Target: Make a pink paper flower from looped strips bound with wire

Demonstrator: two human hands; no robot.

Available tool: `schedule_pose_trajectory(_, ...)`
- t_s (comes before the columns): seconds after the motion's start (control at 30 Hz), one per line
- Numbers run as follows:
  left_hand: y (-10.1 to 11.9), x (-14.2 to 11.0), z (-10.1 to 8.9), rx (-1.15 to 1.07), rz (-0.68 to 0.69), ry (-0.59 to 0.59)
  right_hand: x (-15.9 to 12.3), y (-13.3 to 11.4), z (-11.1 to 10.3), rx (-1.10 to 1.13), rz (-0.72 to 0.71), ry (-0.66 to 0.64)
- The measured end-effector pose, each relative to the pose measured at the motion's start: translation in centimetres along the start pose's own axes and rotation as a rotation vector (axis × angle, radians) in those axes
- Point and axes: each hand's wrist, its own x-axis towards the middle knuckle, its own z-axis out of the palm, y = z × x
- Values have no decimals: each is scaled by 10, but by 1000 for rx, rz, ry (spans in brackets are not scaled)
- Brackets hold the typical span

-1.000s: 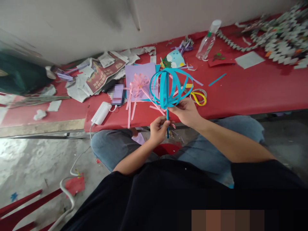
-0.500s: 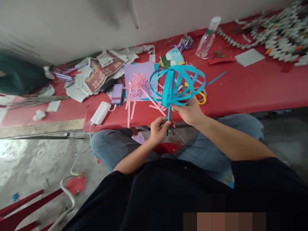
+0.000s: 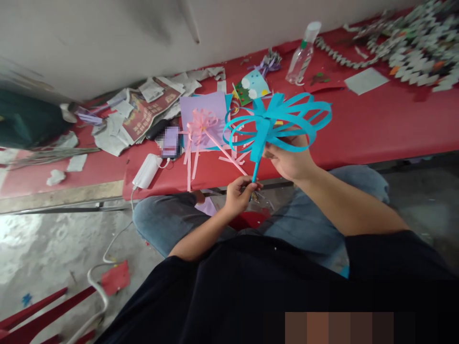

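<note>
I hold a blue paper-strip flower (image 3: pixel 276 122) on a thin blue stick (image 3: pixel 255 172) above my lap, at the front edge of the red table (image 3: pixel 376 129). My left hand (image 3: pixel 238 193) is closed round the lower end of the stick. My right hand (image 3: pixel 290 160) is closed on the base of the looped strips, just under the flower head. The loops lie flattened and spread wide to the right. A pink paper flower on a stick (image 3: pixel 201 126) lies on the table just left of the blue one.
On the table lie a lilac sheet (image 3: pixel 202 105), a phone (image 3: pixel 170 141), a white power bank (image 3: pixel 145 170) with cable, newspaper scraps (image 3: pixel 143 110), a clear bottle (image 3: pixel 299 52) and a folded paper chain (image 3: pixel 405 52). A red chair frame (image 3: pixel 32 317) stands low left.
My right hand has pushed the blue loops up and rightward, so the round ball shape has flattened into wide spread petals. My left hand has stayed on the stick.
</note>
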Motion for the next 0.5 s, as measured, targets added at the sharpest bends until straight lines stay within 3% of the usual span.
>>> schedule_pose_trajectory(0.5,-5,-4,7,-17,-22,-55,-2,-10,-3,55,-43,-3)
